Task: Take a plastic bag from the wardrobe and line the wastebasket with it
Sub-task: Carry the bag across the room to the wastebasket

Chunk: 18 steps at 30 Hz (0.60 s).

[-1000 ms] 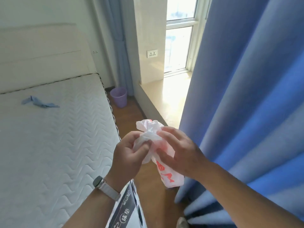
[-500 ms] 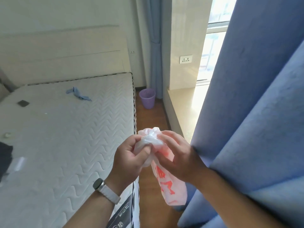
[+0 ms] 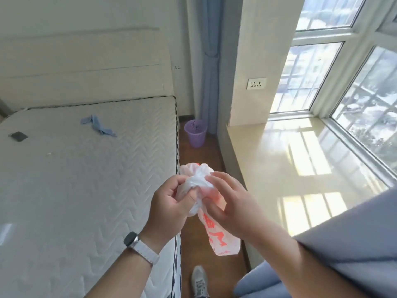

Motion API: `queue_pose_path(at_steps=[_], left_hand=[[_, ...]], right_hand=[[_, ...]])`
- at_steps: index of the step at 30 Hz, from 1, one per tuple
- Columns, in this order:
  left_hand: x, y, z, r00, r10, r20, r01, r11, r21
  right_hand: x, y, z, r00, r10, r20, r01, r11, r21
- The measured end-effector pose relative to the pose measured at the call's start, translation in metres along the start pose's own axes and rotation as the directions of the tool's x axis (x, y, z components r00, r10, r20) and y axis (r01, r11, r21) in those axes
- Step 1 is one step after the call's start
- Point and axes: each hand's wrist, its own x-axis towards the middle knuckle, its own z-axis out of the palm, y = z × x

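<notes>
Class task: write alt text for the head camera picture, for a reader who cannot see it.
The left hand and right hand grip a crumpled white plastic bag with red print, close to the camera. Beyond them a purple wastebasket stands on the wood floor between a bare mattress and a sunlit window ledge.

Crumpled plastic bag (image 3: 217, 234) in hand, purple wastebasket (image 3: 195, 133) ahead.
The thin white bag with red print is bunched at its top between the left hand (image 3: 169, 208) and right hand (image 3: 231, 206), with its lower end hanging. The perforated wastebasket stands upright on the floor (image 3: 193, 246), well beyond.
</notes>
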Motion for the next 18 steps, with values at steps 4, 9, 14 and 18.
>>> queue_pose_path(at_steps=[4,9,14,18], left_hand=[[0.073,-0.023,-0.006,1.000,-0.003,0.002,0.003,1.000,-0.021],[0.153,-0.042,-0.017,1.000,0.004,0.017,-0.003,0.996,-0.085],[0.207,-0.049,-0.025,0.998,0.041,0.045,-0.038,0.997,-0.069],[0.239,-0.057,-0.030,0.998,0.055,0.033,-0.054,0.998,-0.036]], right_hand=[[0.064,0.026,0.015,0.997,0.038,0.064,-0.032,0.996,-0.084],[0.140,0.045,0.030,0.996,0.018,0.084,-0.004,0.987,-0.163],[0.186,0.067,0.042,0.994,0.040,0.101,-0.023,0.986,-0.167],[0.223,0.079,0.052,0.995,-0.004,0.099,0.021,0.986,-0.167]])
